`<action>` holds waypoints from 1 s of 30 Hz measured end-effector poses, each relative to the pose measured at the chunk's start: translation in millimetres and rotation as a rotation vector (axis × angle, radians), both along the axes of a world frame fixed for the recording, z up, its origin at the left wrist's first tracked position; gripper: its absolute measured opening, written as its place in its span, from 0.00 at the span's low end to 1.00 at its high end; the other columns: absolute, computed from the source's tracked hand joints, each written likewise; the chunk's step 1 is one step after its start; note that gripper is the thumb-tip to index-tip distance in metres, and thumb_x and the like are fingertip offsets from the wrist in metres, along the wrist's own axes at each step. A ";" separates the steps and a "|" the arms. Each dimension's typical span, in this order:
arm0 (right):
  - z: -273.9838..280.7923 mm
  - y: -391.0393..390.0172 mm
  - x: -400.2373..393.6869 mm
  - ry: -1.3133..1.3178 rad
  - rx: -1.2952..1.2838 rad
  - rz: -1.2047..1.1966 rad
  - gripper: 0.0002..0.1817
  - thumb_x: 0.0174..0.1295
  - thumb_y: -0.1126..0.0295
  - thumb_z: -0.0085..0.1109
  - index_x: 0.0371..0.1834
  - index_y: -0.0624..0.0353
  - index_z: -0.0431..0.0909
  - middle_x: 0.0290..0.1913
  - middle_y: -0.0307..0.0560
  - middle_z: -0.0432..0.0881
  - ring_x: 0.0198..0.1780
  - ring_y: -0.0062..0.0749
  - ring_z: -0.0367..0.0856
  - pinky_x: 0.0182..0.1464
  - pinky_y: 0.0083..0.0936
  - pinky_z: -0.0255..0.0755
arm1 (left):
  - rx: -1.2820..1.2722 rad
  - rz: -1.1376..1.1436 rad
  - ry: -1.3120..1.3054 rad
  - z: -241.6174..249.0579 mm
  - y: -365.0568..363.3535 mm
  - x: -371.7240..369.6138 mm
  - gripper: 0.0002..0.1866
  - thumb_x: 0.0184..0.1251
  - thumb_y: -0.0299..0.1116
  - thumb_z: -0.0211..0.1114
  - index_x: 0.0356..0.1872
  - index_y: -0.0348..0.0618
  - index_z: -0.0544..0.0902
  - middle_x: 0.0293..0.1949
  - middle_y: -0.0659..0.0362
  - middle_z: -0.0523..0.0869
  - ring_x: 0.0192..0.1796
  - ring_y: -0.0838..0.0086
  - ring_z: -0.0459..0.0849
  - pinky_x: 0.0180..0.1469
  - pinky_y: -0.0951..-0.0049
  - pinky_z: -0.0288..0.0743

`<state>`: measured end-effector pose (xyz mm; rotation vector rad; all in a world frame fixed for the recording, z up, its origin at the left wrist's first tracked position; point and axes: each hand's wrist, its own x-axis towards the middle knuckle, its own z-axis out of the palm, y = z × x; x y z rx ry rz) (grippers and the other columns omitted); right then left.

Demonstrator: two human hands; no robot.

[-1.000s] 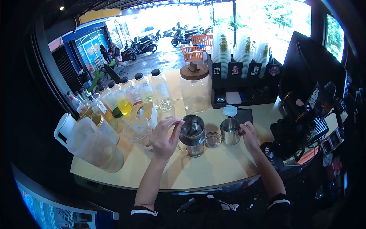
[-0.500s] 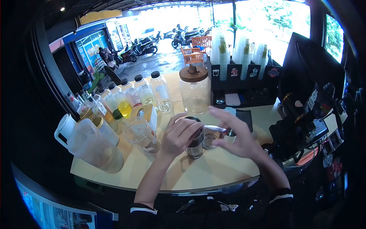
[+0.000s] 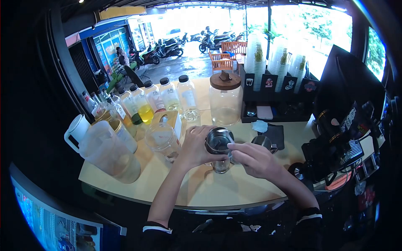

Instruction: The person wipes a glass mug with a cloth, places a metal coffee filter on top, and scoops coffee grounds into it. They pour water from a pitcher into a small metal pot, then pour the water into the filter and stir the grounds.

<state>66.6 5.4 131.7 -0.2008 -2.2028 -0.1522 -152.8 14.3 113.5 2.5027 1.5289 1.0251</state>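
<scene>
A glass jar with dark contents (image 3: 219, 141) stands on the counter at the middle, on or over a clear glass base (image 3: 221, 166). My left hand (image 3: 198, 146) is wrapped round its left side near the rim. Pinched in my right hand (image 3: 252, 159) is a thin, shiny spoon (image 3: 230, 138), whose far end reaches over the jar's opening. Just left of my left hand is a wide clear jar (image 3: 161, 140). A glass cup (image 3: 262, 143) sits to the right, beside a dark cloth (image 3: 275, 136).
Capped bottles (image 3: 168, 95) line the back left. A large pitcher (image 3: 106, 152) stands at the left, and a wooden-lidded jar (image 3: 225, 102) at the back. Stacked cups (image 3: 256, 58) fill a black holder; a black machine (image 3: 333, 146) is at the right.
My left hand has gone from over the jar's top to its side, uncovering the opening. My right hand has closed on the spoon. The camera view has shifted slightly.
</scene>
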 end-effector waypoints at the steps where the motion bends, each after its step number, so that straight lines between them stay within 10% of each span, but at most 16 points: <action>1: -7.7 2.4 0.1 -0.035 0.065 -0.020 0.16 0.48 0.77 0.62 0.42 0.63 0.73 0.46 0.51 0.79 0.36 0.37 0.82 0.36 0.27 0.77 | 0.030 -0.005 -0.042 -3.8 2.7 0.5 0.44 0.29 0.55 0.79 0.52 0.44 0.76 0.44 0.55 0.82 0.52 0.61 0.79 0.65 0.59 0.58; 18: -19.4 -2.2 3.5 0.209 -0.461 0.178 0.08 0.60 0.79 0.56 0.43 0.63 0.74 0.48 0.54 0.80 0.43 0.40 0.82 0.45 0.28 0.78 | 0.098 -0.117 -0.166 -2.7 10.1 -3.6 0.44 0.28 0.42 0.80 0.55 0.44 0.72 0.51 0.56 0.78 0.58 0.61 0.74 0.67 0.56 0.55; 30: 12.9 16.8 8.1 0.260 -0.942 0.411 0.08 0.71 0.72 0.35 0.45 0.63 0.65 0.47 0.52 0.79 0.42 0.26 0.77 0.47 0.25 0.72 | 0.272 -0.116 0.057 12.6 3.7 -7.1 0.42 0.30 0.43 0.79 0.55 0.52 0.72 0.52 0.62 0.77 0.59 0.66 0.73 0.71 0.49 0.48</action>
